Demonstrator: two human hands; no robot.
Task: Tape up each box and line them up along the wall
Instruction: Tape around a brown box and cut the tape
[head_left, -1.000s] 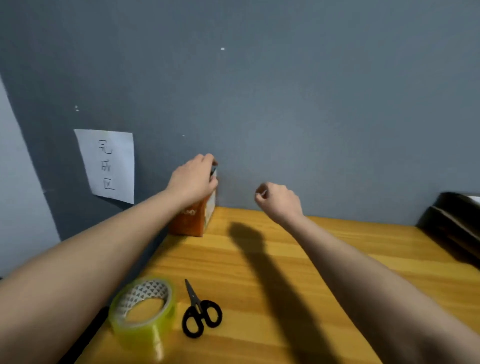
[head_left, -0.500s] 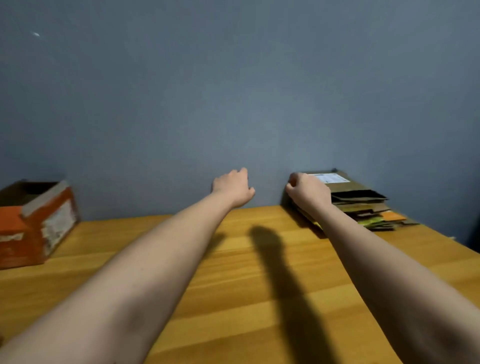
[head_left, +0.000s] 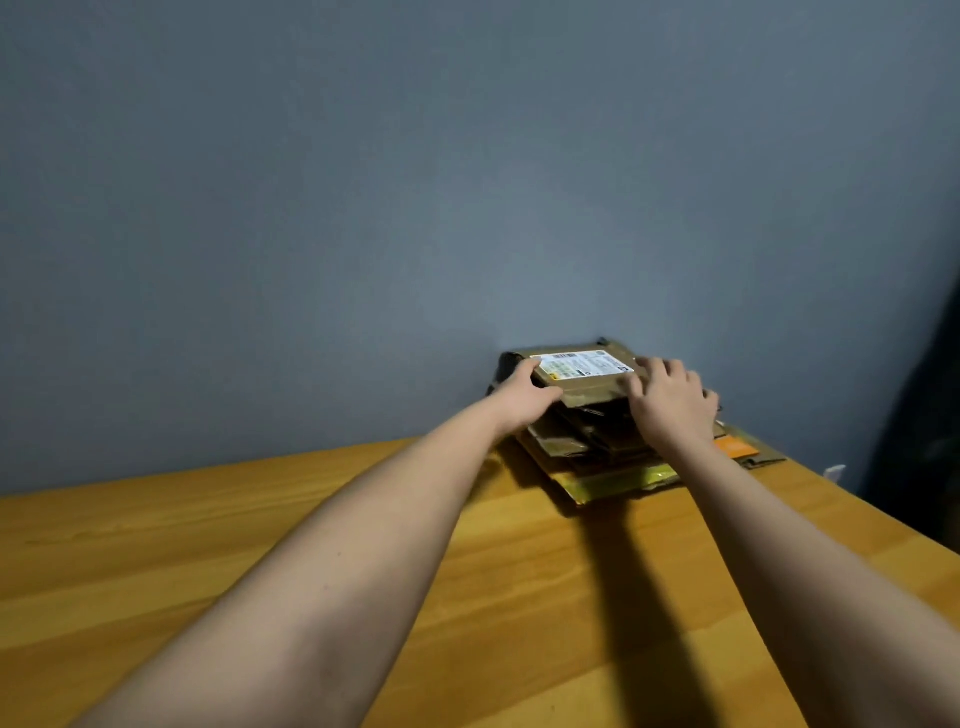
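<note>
- Step in hand: fetching the next box; left hand (head_left: 524, 397) and right hand (head_left: 670, 402) clasp the labelled flattened carton (head_left: 582, 376) atop the stack (head_left: 597, 457) by the wall (head_left: 467, 208).
- Next, probably: lift it clear (lower cartons may shift).

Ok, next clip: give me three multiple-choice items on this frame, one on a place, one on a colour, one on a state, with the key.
1. Where does the stack of flattened boxes lie?
A. on the table against the wall
B. at the table's near edge
C. on the floor

2. What colour is the wall?
A. white
B. grey-blue
C. yellow

3. What are the hands doing?
A. both hang idle
B. one holds scissors
C. both are on the top box

Key: 1 A, the stack sits on the table at the wall. 2 B, the wall is plain grey-blue. 3 C, the left hand and right hand flank the top box with the white label.
</note>
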